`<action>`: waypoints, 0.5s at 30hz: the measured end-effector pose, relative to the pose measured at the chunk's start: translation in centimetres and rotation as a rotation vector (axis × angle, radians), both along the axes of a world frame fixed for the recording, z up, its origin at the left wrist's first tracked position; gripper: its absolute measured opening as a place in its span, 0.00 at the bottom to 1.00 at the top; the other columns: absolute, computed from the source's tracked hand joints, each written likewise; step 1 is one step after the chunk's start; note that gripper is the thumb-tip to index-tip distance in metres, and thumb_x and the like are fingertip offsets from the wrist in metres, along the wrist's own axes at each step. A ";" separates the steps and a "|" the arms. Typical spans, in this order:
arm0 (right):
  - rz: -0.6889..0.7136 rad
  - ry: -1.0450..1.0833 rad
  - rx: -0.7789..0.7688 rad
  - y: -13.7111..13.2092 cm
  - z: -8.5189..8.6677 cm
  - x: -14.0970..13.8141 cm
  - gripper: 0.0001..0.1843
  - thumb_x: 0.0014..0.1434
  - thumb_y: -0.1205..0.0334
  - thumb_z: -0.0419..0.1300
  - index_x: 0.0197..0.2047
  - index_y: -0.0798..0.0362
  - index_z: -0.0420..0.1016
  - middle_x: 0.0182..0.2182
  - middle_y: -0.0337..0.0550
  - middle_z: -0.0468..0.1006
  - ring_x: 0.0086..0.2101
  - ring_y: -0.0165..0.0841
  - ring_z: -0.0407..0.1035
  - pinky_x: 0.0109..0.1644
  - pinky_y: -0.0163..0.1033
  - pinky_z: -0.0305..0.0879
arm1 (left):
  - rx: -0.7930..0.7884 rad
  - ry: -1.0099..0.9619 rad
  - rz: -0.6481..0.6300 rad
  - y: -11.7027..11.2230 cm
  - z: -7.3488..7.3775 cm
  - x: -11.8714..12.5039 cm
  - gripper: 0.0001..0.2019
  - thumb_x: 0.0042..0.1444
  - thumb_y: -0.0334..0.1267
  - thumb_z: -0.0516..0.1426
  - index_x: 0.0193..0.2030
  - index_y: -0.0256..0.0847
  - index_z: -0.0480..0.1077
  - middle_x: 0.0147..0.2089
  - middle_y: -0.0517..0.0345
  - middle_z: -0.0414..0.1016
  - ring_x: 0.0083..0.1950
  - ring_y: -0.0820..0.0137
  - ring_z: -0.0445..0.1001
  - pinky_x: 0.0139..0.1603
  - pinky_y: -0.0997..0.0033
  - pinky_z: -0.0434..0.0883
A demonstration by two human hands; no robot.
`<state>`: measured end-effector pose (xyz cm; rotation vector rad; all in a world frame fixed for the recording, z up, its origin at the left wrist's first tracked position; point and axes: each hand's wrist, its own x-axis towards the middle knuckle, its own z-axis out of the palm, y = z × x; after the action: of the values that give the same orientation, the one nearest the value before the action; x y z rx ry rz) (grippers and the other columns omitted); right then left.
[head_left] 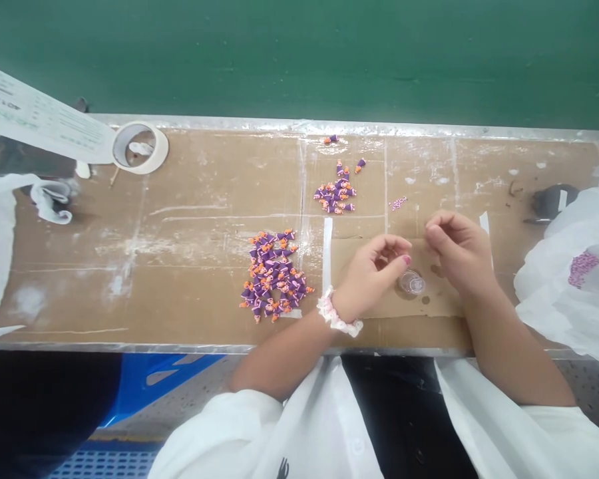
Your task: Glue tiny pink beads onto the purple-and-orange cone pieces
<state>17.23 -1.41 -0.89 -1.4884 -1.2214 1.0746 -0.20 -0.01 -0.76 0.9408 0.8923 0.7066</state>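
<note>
The left hand is held half-curled, and the right hand is curled with its fingertips drawn together; whether anything is pinched cannot be told. A clear cup is set on cardboard just below and between them. Purple-and-orange pieces are heaped to the left. Fine fingertip work is judged to be in hand, so a steady pinch seems called for.
</note>
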 end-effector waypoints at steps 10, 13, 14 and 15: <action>0.180 0.393 0.064 -1.8 0.7 -1.0 0.02 0.60 0.62 0.65 0.34 0.47 0.78 0.29 0.37 0.70 0.27 0.27 0.65 0.29 0.35 0.64 | -0.042 -0.229 -0.032 -0.2 0.1 0.2 0.16 0.50 0.49 0.66 0.31 0.37 0.74 0.29 0.59 0.76 0.31 0.75 0.74 0.34 0.74 0.72; 0.142 0.285 0.170 -2.0 0.7 -1.2 0.02 0.59 0.63 0.66 0.35 0.46 0.80 0.29 0.37 0.72 0.29 0.28 0.67 0.30 0.36 0.65 | -0.059 -0.272 -0.045 -0.3 0.2 0.2 0.15 0.52 0.48 0.66 0.31 0.37 0.73 0.29 0.59 0.76 0.29 0.76 0.74 0.31 0.75 0.71; 0.123 0.244 0.202 -2.1 0.8 -1.3 0.03 0.59 0.64 0.66 0.35 0.46 0.80 0.29 0.37 0.73 0.29 0.28 0.68 0.30 0.36 0.66 | -0.055 -0.287 -0.047 -0.3 0.2 0.2 0.15 0.53 0.47 0.65 0.31 0.37 0.72 0.28 0.59 0.76 0.29 0.76 0.74 0.31 0.76 0.71; 0.104 0.205 0.227 -2.3 0.9 -1.4 0.04 0.59 0.65 0.66 0.36 0.45 0.80 0.30 0.38 0.74 0.29 0.28 0.69 0.30 0.36 0.66 | -0.044 -0.300 -0.048 -0.4 0.3 0.2 0.14 0.54 0.47 0.65 0.31 0.37 0.72 0.28 0.60 0.76 0.29 0.76 0.74 0.31 0.76 0.70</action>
<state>15.82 -3.67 -0.01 -1.1244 -1.2403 1.0892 0.05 -0.40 -0.49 0.7893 0.6161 0.7608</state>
